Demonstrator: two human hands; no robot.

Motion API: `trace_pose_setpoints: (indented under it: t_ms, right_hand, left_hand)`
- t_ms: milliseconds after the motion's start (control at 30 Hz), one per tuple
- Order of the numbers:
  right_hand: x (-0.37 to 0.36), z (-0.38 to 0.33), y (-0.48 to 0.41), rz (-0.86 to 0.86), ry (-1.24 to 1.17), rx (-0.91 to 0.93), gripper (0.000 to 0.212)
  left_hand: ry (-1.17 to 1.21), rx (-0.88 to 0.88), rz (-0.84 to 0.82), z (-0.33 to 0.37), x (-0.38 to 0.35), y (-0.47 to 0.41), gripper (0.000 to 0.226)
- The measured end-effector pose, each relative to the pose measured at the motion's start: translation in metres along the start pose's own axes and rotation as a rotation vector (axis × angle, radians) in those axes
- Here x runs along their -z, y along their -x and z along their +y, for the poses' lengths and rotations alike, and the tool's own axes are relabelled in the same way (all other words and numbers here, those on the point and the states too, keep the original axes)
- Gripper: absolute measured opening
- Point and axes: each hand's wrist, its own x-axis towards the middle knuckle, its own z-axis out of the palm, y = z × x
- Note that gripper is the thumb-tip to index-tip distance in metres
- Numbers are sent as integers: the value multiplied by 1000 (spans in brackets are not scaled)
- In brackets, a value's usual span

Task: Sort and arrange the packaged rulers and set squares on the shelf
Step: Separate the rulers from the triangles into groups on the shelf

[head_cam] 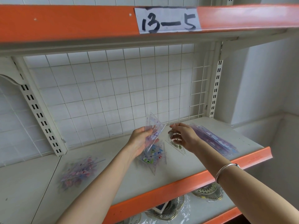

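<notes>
— Where's the set square (153, 128)?
— Tilted up above the shelf (113, 180), pinched between the left hand (142, 141)'s thumb and fingers.
— And the right hand (182, 136)?
— Fingers loosely spread, holding nothing, over one green-printed square (176, 145) (touching? can't tell).
— Counts?
— Two mixed heaps (79, 171) (152, 156), one ruler stack (215, 139); pieces too blurred to count.

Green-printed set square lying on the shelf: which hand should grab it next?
Right. The right hand hovers empty directly above the green-printed set square; the left hand grips a purple set square.
</notes>
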Motion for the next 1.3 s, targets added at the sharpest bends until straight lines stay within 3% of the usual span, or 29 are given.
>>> trace_pose_setpoints:
  t_ms: [400, 600, 733, 1067, 1167, 1300]
  right_hand:
    - [-9, -8, -6, 35, 181, 182, 14]
    - [-18, -6, -7, 18, 173, 132, 9]
    - [-15, -5, -9, 45, 154, 93, 11]
    - [5, -2, -12, 193, 21, 33, 7]
    - [8, 0, -14, 257, 0, 34, 14]
    - [8, 4, -16, 325, -30, 59, 14]
  left_hand:
    - [-23, -53, 4, 8, 12, 0, 19]
    - [-13, -43, 32, 9, 9, 0, 30]
    - [20, -66, 35, 8, 13, 0, 23]
    - [-33, -119, 272, 13, 36, -2, 23]
    - [-107, -82, 293, 13, 39, 0, 18]
    - [-378, -30, 325, 9, 48, -1, 19]
